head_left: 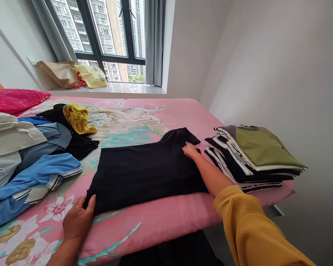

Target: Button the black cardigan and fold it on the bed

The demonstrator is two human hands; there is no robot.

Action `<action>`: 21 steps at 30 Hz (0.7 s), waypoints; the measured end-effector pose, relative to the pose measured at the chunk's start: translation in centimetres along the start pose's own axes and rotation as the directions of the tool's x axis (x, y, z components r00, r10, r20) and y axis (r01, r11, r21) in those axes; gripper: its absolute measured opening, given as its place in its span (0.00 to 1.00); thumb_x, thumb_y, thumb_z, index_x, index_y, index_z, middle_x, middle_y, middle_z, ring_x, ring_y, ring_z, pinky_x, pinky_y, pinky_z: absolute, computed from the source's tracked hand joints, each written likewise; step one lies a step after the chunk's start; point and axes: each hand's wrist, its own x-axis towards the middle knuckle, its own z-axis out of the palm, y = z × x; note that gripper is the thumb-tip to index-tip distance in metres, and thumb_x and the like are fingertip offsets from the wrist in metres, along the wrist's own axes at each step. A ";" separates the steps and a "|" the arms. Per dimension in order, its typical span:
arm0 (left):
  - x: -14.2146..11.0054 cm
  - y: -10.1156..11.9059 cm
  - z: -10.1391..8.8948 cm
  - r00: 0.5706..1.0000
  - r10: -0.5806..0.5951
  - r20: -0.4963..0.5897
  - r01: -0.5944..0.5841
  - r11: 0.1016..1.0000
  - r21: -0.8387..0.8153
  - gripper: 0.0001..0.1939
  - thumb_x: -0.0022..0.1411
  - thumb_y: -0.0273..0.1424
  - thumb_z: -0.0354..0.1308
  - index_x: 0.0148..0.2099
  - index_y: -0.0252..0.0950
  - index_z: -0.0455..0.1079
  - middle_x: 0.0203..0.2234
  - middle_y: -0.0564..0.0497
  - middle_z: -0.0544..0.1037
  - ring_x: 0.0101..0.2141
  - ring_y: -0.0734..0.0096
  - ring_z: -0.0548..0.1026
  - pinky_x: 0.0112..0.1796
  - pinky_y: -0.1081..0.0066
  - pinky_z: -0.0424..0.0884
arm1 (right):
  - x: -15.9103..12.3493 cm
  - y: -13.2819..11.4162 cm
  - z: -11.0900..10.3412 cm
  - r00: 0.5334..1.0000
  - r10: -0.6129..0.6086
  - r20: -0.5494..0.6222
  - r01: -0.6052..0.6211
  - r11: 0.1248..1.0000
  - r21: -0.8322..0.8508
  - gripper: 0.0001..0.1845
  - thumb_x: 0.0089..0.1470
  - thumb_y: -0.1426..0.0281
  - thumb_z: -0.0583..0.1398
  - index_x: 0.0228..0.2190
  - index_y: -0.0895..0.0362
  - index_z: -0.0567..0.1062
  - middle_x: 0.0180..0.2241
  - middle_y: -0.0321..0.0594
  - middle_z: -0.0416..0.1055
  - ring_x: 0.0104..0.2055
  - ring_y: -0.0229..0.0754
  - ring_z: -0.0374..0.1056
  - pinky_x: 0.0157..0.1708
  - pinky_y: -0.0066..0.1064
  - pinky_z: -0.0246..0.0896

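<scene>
black shirt [144,170] lies on the bed [169,214] by its front edge; our left hand [79,216] pinches the hem, our right hand [191,150] probably the neckline, fingertips hidden. we see clothes [48,136] cut off at the bed's left, pink sheet [180,114] stretching to its far edge.

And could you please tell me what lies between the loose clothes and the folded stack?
In the head view, a dark shirt lies between them on the pink bedsheet, with the left hand and right hand at it.

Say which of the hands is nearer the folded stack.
Right: the right hand grips the shirt beside the stack; the left hand holds the shirt's opposite end, farther away.
</scene>
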 end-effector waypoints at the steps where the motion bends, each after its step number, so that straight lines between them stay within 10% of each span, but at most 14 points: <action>1: 0.0 0.0 0.1 1.000 -0.004 -0.005 0.004 1.000 0.003 0.22 0.61 0.50 0.41 0.43 0.41 0.67 0.37 0.50 0.76 0.36 0.61 0.73 0.32 0.69 0.61 | 0.1 -0.5 0.2 1.000 -0.021 -0.021 0.022 0.999 0.038 0.11 0.56 0.64 0.53 0.32 0.58 0.70 0.21 0.40 0.71 0.23 0.39 0.68 0.26 0.31 0.63; 9: 0.0 0.0 0.3 0.999 -0.031 -0.020 0.032 0.999 0.035 0.25 0.60 0.52 0.39 0.41 0.41 0.67 0.30 0.50 0.74 0.30 0.61 0.71 0.29 0.69 0.59 | -1.1 -0.8 -0.6 0.899 -0.435 -0.056 0.436 0.874 0.216 0.19 0.54 0.72 0.53 0.48 0.56 0.63 0.43 0.41 0.72 0.45 0.37 0.67 0.48 0.32 0.59; 15: 0.3 0.0 0.4 0.999 -0.052 -0.011 0.052 0.997 0.064 0.21 0.59 0.52 0.40 0.37 0.44 0.64 0.29 0.52 0.73 0.29 0.63 0.69 0.28 0.71 0.57 | -6.7 7.0 -5.1 0.964 -0.178 -0.200 0.196 0.978 0.074 0.20 0.56 0.57 0.50 0.34 0.58 0.73 0.31 0.40 0.73 0.32 0.39 0.67 0.36 0.29 0.62; 21: 0.6 0.1 0.4 0.997 -0.073 0.006 0.071 0.988 0.137 0.24 0.59 0.54 0.33 0.39 0.46 0.62 0.32 0.52 0.75 0.31 0.61 0.70 0.29 0.70 0.59 | -13.6 14.1 -6.6 0.996 0.085 0.021 -0.087 0.969 0.232 0.25 0.52 0.51 0.51 0.35 0.60 0.73 0.30 0.40 0.73 0.15 0.32 0.57 0.15 0.26 0.51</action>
